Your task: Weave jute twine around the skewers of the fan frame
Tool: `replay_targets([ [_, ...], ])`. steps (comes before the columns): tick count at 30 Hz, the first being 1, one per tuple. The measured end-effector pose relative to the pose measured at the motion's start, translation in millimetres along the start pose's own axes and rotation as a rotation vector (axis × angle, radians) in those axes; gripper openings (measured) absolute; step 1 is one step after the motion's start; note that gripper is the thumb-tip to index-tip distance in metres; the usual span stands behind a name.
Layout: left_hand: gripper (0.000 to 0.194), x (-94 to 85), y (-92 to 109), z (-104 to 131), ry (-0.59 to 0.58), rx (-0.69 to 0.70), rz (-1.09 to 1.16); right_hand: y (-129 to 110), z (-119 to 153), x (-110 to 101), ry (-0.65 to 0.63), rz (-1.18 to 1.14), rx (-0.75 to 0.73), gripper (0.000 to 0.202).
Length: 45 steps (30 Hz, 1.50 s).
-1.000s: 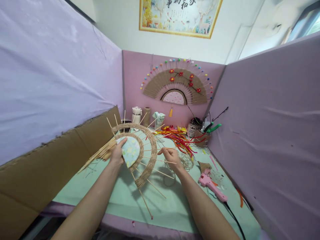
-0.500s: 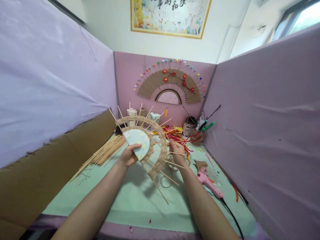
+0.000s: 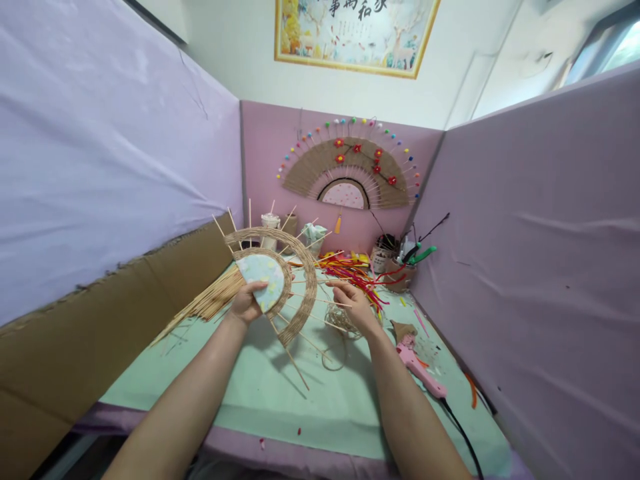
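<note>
Pink is the glue gun (image 3: 423, 372), left of which I see the twine fan (image 3: 287, 276), its half-disc (image 3: 260, 271) pinched by the left hand (image 3: 246, 302), sticks (image 3: 297, 369) radiating toward the gun-side right hand (image 3: 357, 309), whose grip I cannot tell.

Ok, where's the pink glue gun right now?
In the head view, the glue gun lies at the right of the table, beside the right forearm and just below a brown scrap.
</note>
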<state>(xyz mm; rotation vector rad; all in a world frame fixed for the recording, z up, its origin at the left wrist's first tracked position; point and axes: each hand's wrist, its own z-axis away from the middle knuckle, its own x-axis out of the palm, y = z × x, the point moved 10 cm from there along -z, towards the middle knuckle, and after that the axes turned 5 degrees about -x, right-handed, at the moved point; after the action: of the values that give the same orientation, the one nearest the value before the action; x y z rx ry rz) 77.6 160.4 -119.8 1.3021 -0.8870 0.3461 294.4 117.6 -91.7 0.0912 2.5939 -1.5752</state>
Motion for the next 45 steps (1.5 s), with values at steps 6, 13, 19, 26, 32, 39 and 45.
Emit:
replay_targets([
  [6, 0.056, -11.5, 6.9, -3.0, 0.086, 0.048, 0.042, 7.5, -2.2, -20.8, 0.045, 0.016, -0.024, 0.031],
  [13, 0.058, -17.1, 10.5, -6.9, 0.120, 0.092, 0.034, -6.4, 0.6, -56.4, 0.281, 0.167, -0.122, 0.028],
  [19, 0.059, -20.7, 8.0, -9.6, 0.140, 0.087, 0.046, -33.5, 22.8, -46.6, 0.323, 0.352, -0.233, 0.025],
  [26, 0.051, -18.4, 12.2, -9.7, 0.129, 0.152, 0.109, -21.7, 30.4, -42.2, 0.306, 0.217, -0.174, 0.032],
  [32, 0.045, -19.7, 11.6, -8.5, 0.164, 0.166, 0.130, 3.3, 24.2, -24.9, 0.184, -0.032, -0.065, 0.029],
  [39, 0.034, -21.2, 10.3, -7.3, 0.212, 0.170, 0.166, 10.6, 24.9, 3.2, 0.067, -0.340, 0.065, 0.026],
  [45, 0.035, -18.9, 6.7, -6.7, 0.223, 0.148, 0.169, 4.7, 31.5, 18.0, -0.038, -0.128, 0.040, 0.024],
])
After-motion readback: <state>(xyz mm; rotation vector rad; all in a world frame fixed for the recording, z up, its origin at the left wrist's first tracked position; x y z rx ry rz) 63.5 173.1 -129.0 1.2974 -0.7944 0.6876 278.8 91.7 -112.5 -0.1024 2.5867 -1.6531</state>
